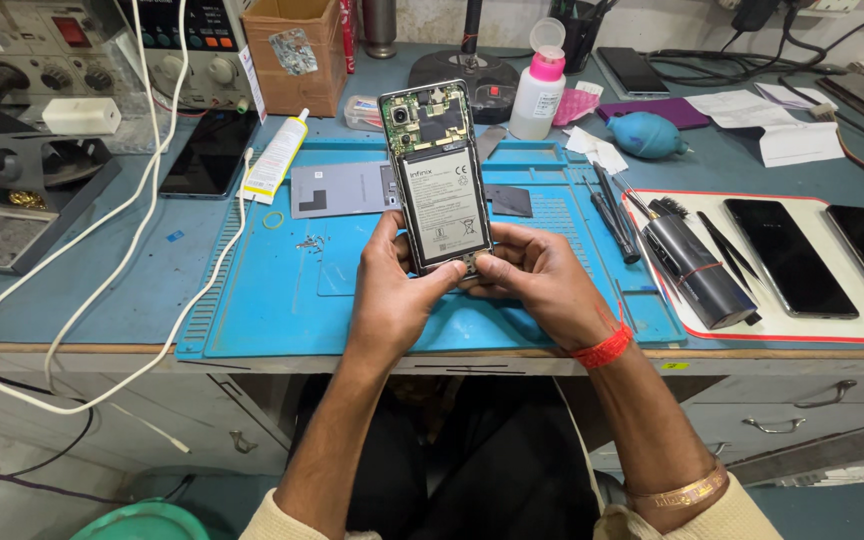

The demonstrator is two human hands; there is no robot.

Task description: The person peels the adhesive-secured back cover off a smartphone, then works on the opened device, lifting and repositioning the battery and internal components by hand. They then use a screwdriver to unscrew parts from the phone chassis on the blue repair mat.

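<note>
left hand (392, 290) + right hand (537, 280): fingers closed on opened phone (437, 180) | cardboard box (295, 55): contents unseen

The landmark is the blue work mat (282, 300). Above its middle, the opened phone (439, 180) shows a battery with a white rectangular label (443, 215). At the mat's upper left corner lies a white and yellow glue tube (277, 158), with a dark-screened phone (209, 152) just left of it. Behind the mat stands a brown cardboard box (297, 55) and a white bottle with a pink collar (539, 92). Right of the mat, two black-screened phones (790, 257) lie side by side.
</note>
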